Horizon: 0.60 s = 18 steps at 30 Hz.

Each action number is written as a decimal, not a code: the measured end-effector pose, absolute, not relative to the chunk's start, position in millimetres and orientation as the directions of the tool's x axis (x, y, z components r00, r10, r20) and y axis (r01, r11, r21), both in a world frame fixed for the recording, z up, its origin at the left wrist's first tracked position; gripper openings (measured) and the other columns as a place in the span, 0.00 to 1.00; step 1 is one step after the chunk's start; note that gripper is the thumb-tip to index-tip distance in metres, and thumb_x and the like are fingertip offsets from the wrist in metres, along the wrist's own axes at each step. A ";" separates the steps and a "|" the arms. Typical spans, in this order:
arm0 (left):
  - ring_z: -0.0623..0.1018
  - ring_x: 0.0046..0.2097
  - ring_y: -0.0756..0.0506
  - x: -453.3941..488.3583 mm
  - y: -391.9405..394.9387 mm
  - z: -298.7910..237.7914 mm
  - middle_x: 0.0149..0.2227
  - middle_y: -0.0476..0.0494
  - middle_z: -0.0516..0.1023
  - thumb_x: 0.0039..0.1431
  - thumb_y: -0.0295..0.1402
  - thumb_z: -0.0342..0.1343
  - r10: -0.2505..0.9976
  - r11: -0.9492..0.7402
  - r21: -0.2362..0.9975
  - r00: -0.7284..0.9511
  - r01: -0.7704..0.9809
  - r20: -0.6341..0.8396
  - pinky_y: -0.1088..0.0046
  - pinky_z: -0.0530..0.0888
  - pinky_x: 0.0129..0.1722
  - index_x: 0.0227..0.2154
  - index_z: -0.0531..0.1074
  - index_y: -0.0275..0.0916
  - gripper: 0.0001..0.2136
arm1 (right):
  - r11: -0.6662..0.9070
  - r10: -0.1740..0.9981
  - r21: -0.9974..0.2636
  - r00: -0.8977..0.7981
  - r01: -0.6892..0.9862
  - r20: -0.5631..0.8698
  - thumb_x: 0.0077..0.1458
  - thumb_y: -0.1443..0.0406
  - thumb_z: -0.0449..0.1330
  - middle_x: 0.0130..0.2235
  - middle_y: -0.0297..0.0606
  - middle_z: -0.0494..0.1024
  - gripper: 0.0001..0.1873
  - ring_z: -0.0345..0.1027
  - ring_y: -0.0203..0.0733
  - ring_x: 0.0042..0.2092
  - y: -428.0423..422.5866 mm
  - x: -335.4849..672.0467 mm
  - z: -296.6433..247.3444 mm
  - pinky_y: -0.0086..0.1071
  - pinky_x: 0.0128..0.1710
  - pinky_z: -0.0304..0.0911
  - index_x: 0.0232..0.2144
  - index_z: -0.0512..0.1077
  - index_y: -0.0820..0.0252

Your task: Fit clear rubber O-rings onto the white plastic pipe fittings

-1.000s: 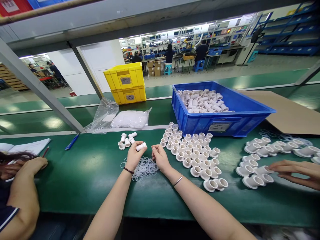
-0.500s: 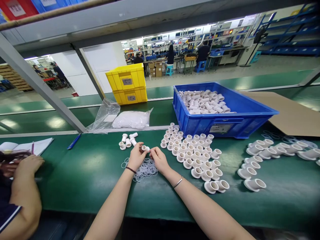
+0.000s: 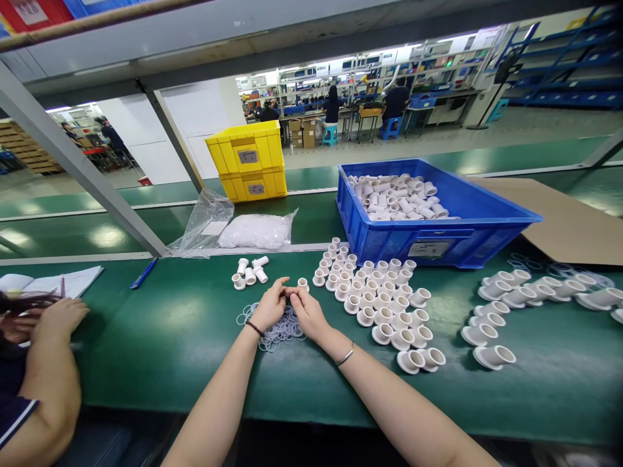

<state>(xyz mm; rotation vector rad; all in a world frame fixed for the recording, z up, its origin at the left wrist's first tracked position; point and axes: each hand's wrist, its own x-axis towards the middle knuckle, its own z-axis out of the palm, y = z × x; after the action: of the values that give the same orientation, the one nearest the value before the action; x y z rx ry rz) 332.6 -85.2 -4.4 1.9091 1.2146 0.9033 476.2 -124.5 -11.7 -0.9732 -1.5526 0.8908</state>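
My left hand and my right hand meet fingertip to fingertip, fingers closed, above a heap of thin translucent rings. Whatever they pinch is too small or hidden to make out. Just beyond the right fingers, a white flanged plastic bushing stands on the green table, partly covered by that hand. To the left is a small group of similar loose bushings, some upright and some lying down. Right of my hands, rows of bushings stand close together on their flanges.
A blue bin full of bushings stands behind the rows. More bushings are at the right, near a cardboard sheet. A plastic bag, yellow crates and a pen lie leftward. A co-worker's arm rests at far left.
The bushing that was in my left hand now stands on the table beyond my right fingers. My hands have come closer together, fingertips meeting over the rings.
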 end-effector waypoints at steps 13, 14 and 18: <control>0.75 0.41 0.49 333.0 -82.5 -7.2 0.48 0.37 0.69 0.53 0.21 0.45 0.948 -0.313 0.886 0.164 0.342 0.272 0.65 0.73 0.46 0.56 0.55 0.36 0.25 | 0.291 0.949 -0.907 -0.214 0.305 0.233 0.61 0.46 0.43 0.67 0.45 0.34 0.36 0.25 0.46 0.67 -120.8 474.5 -27.2 0.47 0.65 0.33 0.64 0.48 0.58; 0.75 0.42 0.49 332.7 -82.1 -6.1 0.48 0.37 0.68 0.54 0.22 0.46 0.945 -0.325 0.894 0.142 0.309 0.294 0.66 0.73 0.46 0.56 0.54 0.36 0.25 | 0.281 0.954 -0.907 -0.195 0.312 0.229 0.61 0.46 0.43 0.67 0.45 0.33 0.36 0.24 0.46 0.67 -120.1 474.4 -27.8 0.48 0.65 0.33 0.64 0.48 0.57; 0.74 0.42 0.47 326.6 -79.4 2.7 0.47 0.37 0.68 0.56 0.26 0.48 0.913 -0.396 0.873 0.025 0.284 0.406 0.68 0.73 0.42 0.55 0.57 0.37 0.22 | 0.266 0.963 -0.907 -0.135 0.325 0.234 0.61 0.46 0.43 0.67 0.48 0.37 0.36 0.27 0.48 0.67 -116.4 473.9 -32.6 0.51 0.64 0.34 0.63 0.51 0.59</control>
<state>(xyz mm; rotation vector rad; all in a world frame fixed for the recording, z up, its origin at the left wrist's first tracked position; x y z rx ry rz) 326.6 -79.4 2.7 1.7254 1.2224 1.3934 473.9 -116.4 -32.6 -1.2079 -1.6411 0.8939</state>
